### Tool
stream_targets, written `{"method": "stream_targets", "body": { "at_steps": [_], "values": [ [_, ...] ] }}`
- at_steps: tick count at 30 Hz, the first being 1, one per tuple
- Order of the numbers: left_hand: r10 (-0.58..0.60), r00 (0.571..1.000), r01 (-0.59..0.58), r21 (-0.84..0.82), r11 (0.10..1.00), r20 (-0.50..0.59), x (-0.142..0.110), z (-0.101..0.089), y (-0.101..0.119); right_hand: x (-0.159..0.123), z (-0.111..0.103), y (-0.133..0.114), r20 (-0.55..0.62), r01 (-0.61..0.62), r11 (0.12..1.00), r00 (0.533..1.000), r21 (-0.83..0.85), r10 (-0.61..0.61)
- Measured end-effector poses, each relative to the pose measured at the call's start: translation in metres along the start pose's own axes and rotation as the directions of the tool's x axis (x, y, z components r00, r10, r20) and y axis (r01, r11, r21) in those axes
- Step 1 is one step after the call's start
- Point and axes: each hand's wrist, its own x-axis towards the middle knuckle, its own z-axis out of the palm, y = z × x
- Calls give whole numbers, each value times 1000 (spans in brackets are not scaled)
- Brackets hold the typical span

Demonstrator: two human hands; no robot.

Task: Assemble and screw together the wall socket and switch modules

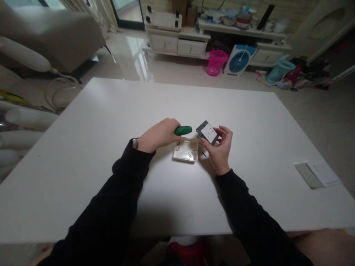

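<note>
My left hand [165, 136] is closed around the green handle of a screwdriver [183, 130]; its shaft is hidden. In my right hand [221, 153] is a wall socket [209, 132] with a white face and dark grey frame, tilted and raised above the table. My thumb and fingers grip its lower right edges. Between the hands, a shallow white socket back box [185, 152] lies on the table with its hollow side up. A small dark piece, apparently a screw [204, 154], sits just right of the box, near my right wrist.
The white table [91, 155] spans the foreground. Toward its right edge lie a grey panel [308, 175] and a white plate [324, 173]. Beyond the table stand a pink basket [216, 62], a blue-and-white fan [239, 60] and a low white cabinet [177, 46]. White rolls [24, 138] lie at the left.
</note>
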Motion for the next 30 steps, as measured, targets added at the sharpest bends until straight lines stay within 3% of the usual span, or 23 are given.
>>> {"method": "stream_targets", "body": {
  "at_steps": [3,6,10,13,16,21,25,30],
  "values": [
    [-36,977,19,-81,997,-209,-1,-8,-1,-1,-1,-1,56,21,1000,998,-10,-21],
    [-110,949,44,-220,974,-297,-1,-13,2,-1,-1,0,92,54,998,994,-10,-53],
    [-192,971,91,-528,844,-140,0,-10,13,-2,-1,1,121,202,979,972,12,-202],
    [-124,992,85,-667,740,-10,0,-5,23,-6,-1,0,138,314,949,939,39,-316],
    [-73,997,40,-677,735,-20,1,0,30,-8,-1,-2,149,351,936,924,37,-353],
    [-156,980,31,-678,735,-125,2,2,32,3,-9,-5,181,312,949,932,43,-315],
    [-238,928,-17,-670,742,-287,3,-2,24,10,-23,-8,134,276,960,954,-52,-267],
    [-372,812,-46,-684,728,-450,4,-8,16,-10,-36,-2,346,300,882,923,-363,-171]
  ]
}}
